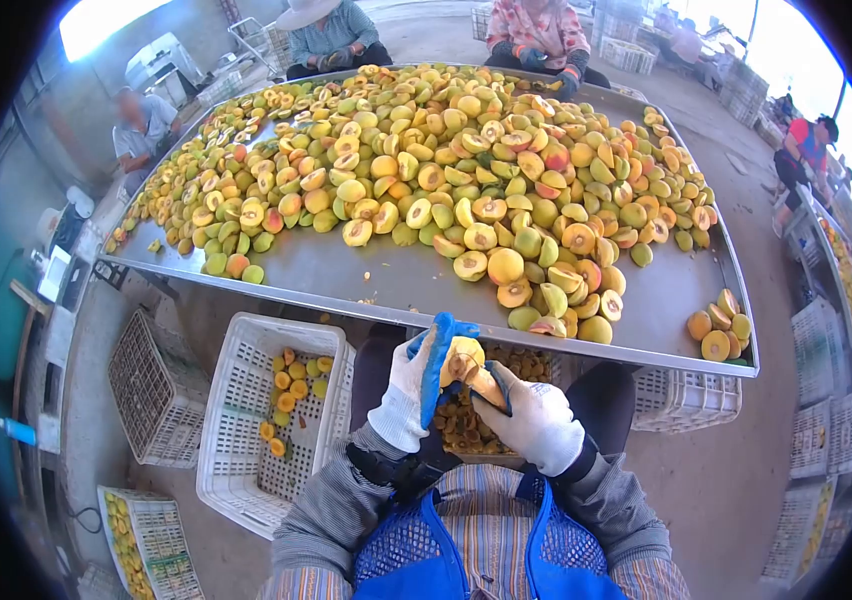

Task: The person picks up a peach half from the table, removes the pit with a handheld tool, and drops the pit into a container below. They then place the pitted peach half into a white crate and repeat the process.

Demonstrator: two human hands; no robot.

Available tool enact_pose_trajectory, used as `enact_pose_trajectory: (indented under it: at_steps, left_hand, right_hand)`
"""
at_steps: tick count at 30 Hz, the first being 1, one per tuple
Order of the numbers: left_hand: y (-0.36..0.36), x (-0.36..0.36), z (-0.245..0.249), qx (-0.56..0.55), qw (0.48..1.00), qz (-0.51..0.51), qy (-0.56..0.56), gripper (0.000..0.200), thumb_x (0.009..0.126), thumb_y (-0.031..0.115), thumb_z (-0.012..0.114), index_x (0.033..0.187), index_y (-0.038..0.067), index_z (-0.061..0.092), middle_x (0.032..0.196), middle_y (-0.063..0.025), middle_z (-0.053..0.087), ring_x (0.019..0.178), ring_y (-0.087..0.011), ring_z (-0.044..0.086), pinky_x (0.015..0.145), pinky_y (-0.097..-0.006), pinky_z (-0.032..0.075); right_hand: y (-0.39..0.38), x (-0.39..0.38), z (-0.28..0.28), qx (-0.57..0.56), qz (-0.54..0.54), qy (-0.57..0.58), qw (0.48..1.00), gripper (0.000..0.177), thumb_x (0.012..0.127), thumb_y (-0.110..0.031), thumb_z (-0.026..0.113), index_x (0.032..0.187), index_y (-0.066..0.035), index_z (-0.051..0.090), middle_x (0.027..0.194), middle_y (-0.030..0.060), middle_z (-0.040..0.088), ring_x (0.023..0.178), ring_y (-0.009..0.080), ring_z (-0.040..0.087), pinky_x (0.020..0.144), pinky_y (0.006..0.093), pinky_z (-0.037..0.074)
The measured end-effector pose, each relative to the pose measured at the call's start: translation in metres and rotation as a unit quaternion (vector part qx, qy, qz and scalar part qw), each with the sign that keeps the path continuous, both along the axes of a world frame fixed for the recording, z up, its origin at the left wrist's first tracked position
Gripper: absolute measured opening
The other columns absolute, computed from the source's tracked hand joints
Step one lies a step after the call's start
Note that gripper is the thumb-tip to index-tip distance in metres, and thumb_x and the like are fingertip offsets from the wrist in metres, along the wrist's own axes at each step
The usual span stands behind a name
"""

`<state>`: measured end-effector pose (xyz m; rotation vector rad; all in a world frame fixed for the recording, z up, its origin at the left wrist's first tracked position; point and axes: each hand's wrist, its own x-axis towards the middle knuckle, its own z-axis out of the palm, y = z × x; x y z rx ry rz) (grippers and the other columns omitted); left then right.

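My left hand [420,380], in a white glove with blue coating, is closed around a yellow peach half [463,354] just off the near table edge. My right hand [536,418], gloved in white and dark grey, grips a pitting tool with a tan handle [489,388]. The tool's tip meets the peach, its working end hidden by the fruit and fingers. Below both hands stands a container of brown peach pits [466,428], partly covered by my hands. A large heap of halved peaches [426,170] covers much of the metal table [346,272] in front.
At my left stands a white crate [231,440] with several peach halves in it, beside a greyish crate [153,390]. Another white crate [686,400] is under the table's right side. A small peach pile [721,330] lies at the right corner. Other people sit across the table.
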<state>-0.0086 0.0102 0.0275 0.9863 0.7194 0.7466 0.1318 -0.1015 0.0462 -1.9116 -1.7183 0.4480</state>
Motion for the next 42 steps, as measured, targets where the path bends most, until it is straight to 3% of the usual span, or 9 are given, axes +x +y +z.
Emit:
enact_pose_trajectory:
  at_steps: [5,12,14,25,30,33,36,40,42]
  left_hand:
    - [-0.002,-0.005,-0.011,0.283,0.957,-0.003,0.064,0.051,0.100,0.046,0.047,0.105,-0.003,0.061,0.099,-0.0148,0.067,0.089,-0.0211,0.066,0.087,-0.0325,0.052]
    - [-0.013,0.008,-0.014,0.232,0.970,0.066,0.013,0.054,0.098,0.048,0.050,0.110,-0.004,0.060,0.096,-0.0125,0.069,0.086,-0.0209,0.067,0.080,-0.0327,0.055]
    - [-0.016,0.013,-0.009,-0.014,0.985,0.070,-0.157,0.067,0.100,0.057,0.036,0.109,-0.005,0.059,0.094,-0.0146,0.068,0.086,-0.0242,0.067,0.080,-0.0353,0.056]
    - [-0.013,0.008,-0.010,0.031,0.998,0.049,-0.015,0.071,0.100,0.058,0.028,0.122,-0.005,0.053,0.093,-0.0185,0.067,0.081,-0.0256,0.069,0.076,-0.0357,0.058]
    - [-0.010,0.012,0.001,0.113,0.985,0.005,0.128,0.084,0.097,0.066,0.029,0.084,-0.007,0.069,0.077,-0.0158,0.070,0.072,-0.0207,0.068,0.071,-0.0296,0.055]
    - [-0.005,0.009,0.002,0.144,0.988,-0.047,-0.004,0.080,0.100,0.061,0.027,0.074,-0.003,0.067,0.074,-0.0176,0.067,0.066,-0.0258,0.065,0.065,-0.0335,0.055]
    - [-0.005,0.009,-0.012,0.107,0.967,-0.116,-0.201,0.076,0.103,0.054,0.023,0.069,-0.002,0.063,0.073,-0.0195,0.065,0.065,-0.0297,0.065,0.065,-0.0374,0.055]
    - [-0.001,0.008,-0.022,0.206,0.956,0.194,-0.077,0.053,0.101,0.051,0.036,0.095,0.005,0.061,0.076,-0.0192,0.064,0.064,-0.0314,0.066,0.066,-0.0394,0.059]
    - [0.032,-0.051,-0.027,0.052,0.983,0.164,-0.058,0.041,0.097,0.037,0.058,0.104,-0.004,0.061,0.079,-0.0145,0.067,0.068,-0.0251,0.068,0.067,-0.0360,0.060]
  right_hand:
    - [-0.002,-0.004,-0.003,-0.006,0.003,0.018,1.000,0.053,0.088,-0.033,0.064,0.126,0.001,0.053,0.074,0.0178,0.067,0.067,0.0334,0.068,0.062,0.0407,0.055]
    - [0.000,-0.005,-0.006,-0.077,-0.013,0.019,0.997,0.052,0.087,-0.033,0.063,0.127,0.000,0.053,0.077,0.0190,0.067,0.071,0.0340,0.068,0.064,0.0430,0.054]
    - [0.002,-0.006,-0.024,-0.060,-0.024,0.018,0.998,0.051,0.086,-0.031,0.064,0.126,-0.001,0.053,0.077,0.0191,0.068,0.072,0.0343,0.068,0.065,0.0434,0.054]
    - [0.014,0.013,-0.038,-0.146,0.104,0.165,0.970,0.036,0.082,-0.018,0.060,0.118,-0.012,0.061,0.084,0.0173,0.069,0.081,0.0347,0.067,0.074,0.0442,0.053]
    - [0.015,0.017,-0.041,-0.093,0.089,0.049,0.990,0.031,0.083,-0.020,0.063,0.111,-0.008,0.065,0.080,0.0196,0.068,0.075,0.0329,0.068,0.071,0.0413,0.054]
    - [0.017,0.006,-0.053,-0.277,0.146,0.390,0.866,0.034,0.084,-0.021,0.071,0.113,-0.005,0.063,0.079,0.0068,0.068,0.074,0.0181,0.065,0.070,0.0340,0.051]
    - [0.012,-0.006,-0.061,-0.145,0.250,0.469,0.834,0.038,0.080,-0.009,0.075,0.116,-0.005,0.063,0.101,0.0029,0.066,0.095,0.0129,0.059,0.084,0.0312,0.049]
    - [0.014,0.011,-0.074,-0.256,0.250,0.355,0.864,0.029,0.081,-0.019,0.075,0.104,-0.004,0.067,0.079,0.0027,0.066,0.076,0.0108,0.058,0.071,0.0295,0.048]
    - [0.007,0.022,-0.068,-0.289,0.194,0.349,0.870,0.034,0.083,-0.032,0.071,0.100,-0.003,0.067,0.074,0.0110,0.066,0.070,0.0179,0.062,0.069,0.0333,0.049]
